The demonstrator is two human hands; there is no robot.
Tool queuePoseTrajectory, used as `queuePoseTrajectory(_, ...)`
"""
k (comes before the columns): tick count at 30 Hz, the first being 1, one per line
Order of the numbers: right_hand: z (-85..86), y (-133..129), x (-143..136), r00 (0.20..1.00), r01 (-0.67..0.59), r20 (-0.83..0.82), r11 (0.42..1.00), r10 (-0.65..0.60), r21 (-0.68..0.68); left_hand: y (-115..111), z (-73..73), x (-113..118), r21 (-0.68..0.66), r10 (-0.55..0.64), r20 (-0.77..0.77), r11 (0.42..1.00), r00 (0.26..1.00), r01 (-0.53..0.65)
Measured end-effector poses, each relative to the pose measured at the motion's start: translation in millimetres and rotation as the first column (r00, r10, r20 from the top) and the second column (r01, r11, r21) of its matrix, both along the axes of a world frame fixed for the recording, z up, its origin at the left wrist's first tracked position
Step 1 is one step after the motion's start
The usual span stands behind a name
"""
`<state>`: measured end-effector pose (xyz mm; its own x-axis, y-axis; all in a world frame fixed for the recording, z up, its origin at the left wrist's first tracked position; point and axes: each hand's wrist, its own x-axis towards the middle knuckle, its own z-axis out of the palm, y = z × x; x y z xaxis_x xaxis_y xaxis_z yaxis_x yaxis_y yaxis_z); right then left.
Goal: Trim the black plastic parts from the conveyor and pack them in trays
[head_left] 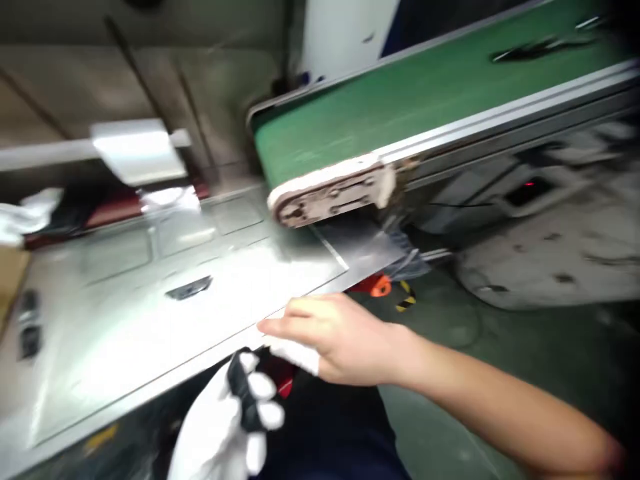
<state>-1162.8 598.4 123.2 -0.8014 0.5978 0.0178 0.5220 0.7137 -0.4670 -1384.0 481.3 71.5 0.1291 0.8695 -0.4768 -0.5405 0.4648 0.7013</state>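
Note:
My left hand (220,413), in a white glove, is closed around a narrow black part (245,393) at the table's front edge. The bare right hand (345,340) reaches in from the right with its fingers bent together. Under its fingers shows a soft-looking white piece (297,353), perhaps cloth; motion blur hides its exact kind. My two hands are close together, the right one slightly higher. Beyond them, a small dark flat part (190,288) lies on the brightly lit tabletop (150,347).
A green conveyor belt (350,123) runs at the back right, carrying dark slender parts (543,50). Its end overhangs the table. A bright white lamp-like panel (140,153) stands at the back left. A dark object (30,323) lies at the left edge, near brown cardboard (11,280).

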Motion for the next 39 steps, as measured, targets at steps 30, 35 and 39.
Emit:
queuePoseTrajectory(30, 18.3, 2, -32, 0.947, -0.131, 0.315, 0.975, 0.069, 0.179, -5, -6.3, -21, 0.006, -0.130, -0.053, 0.991, 0.990, 0.131)
queuePoseTrajectory(35, 37.1, 4, -39, 0.914, -0.213, 0.377, 0.968, 0.150, 0.131, -3, -6.5, -24, 0.012, -0.193, 0.015, 0.981, 0.981, 0.193)
queuePoseTrajectory(39, 44.6, 3, -36, 0.942, -0.169, 0.307, 0.982, 0.137, 0.081, -6, -6.5, -20, 0.027, -0.138, 0.052, 0.990, 0.989, 0.137)
